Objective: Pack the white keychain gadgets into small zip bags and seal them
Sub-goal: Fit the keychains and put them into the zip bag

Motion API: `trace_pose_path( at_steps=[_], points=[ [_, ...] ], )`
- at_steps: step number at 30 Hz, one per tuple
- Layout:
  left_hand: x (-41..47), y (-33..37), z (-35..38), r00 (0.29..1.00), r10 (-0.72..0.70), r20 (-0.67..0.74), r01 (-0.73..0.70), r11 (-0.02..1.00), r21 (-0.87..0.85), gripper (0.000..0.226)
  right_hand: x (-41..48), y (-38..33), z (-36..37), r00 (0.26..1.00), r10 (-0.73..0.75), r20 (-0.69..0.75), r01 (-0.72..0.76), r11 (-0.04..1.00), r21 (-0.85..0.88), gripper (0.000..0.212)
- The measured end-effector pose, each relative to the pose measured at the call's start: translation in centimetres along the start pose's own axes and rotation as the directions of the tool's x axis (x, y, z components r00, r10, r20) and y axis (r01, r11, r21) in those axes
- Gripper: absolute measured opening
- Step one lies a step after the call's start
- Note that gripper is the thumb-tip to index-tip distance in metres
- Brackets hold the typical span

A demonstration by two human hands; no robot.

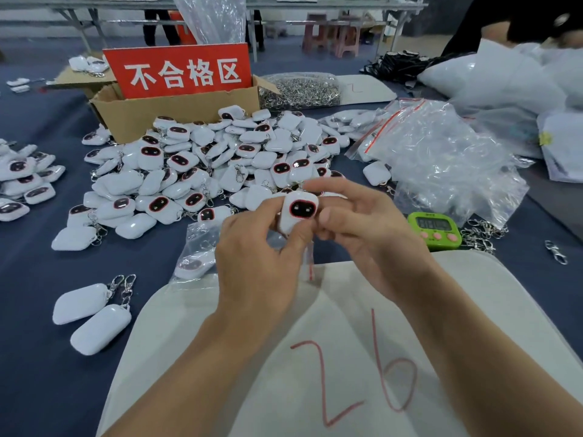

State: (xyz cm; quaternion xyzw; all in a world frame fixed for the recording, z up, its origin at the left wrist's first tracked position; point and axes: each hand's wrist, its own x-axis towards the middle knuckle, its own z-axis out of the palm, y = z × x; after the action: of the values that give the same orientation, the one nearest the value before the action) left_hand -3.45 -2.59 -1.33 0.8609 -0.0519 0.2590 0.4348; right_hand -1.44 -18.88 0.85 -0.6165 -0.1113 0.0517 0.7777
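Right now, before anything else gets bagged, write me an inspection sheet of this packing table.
Surface: blue-covered table, with a white sheet marked 26 at the near edge.
Job's things: one gadget held up; gadget pile behind it; zip bags heaped to the right; one bagged gadget lying left of the hands.
Clutter: green timer, cardboard box with a red sign, bag of metal clasps.
Hands: left hand and right hand both pinch the gadget; a small bag hangs below.
Cables: nothing seen.
Surroundings: pink stools, another person at far right.
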Motion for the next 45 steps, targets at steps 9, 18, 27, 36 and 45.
trace_pose_path(
  at_steps=[9,18,27,36,45],
  points=[
    [0.3,0.0,-0.4,0.998,0.024,0.051,-0.016,0.987,-0.161,0.031,0.1,0.6,0.8,0.985,0.010,-0.172,-0.031,0.992,-0.121,0.010],
    [0.6,-0.7,-0.3,0.991,-0.020,0.131,0.049,0.975,-0.218,0.027,-0.1,0.2,1.3,0.982,0.015,-0.187,-0.048,0.983,-0.175,0.020],
    [0.7,-1.0,-0.2,0.992,0.035,0.123,-0.005,0.971,-0.240,0.019,-0.1,0.4,1.2,0.979,-0.032,-0.200,-0.016,0.972,-0.233,0.018],
    [0.6,-0.3,-0.9,0.987,0.160,0.030,-0.151,0.968,-0.200,0.030,-0.2,0.4,2.1,0.981,-0.083,-0.176,0.046,0.978,-0.202,0.020],
    [0.9,-0.8,-0.3,0.998,0.054,0.031,-0.048,0.984,-0.173,0.022,-0.2,0.6,1.5,0.994,-0.007,-0.107,-0.014,0.981,-0.191,0.022]
  ],
)
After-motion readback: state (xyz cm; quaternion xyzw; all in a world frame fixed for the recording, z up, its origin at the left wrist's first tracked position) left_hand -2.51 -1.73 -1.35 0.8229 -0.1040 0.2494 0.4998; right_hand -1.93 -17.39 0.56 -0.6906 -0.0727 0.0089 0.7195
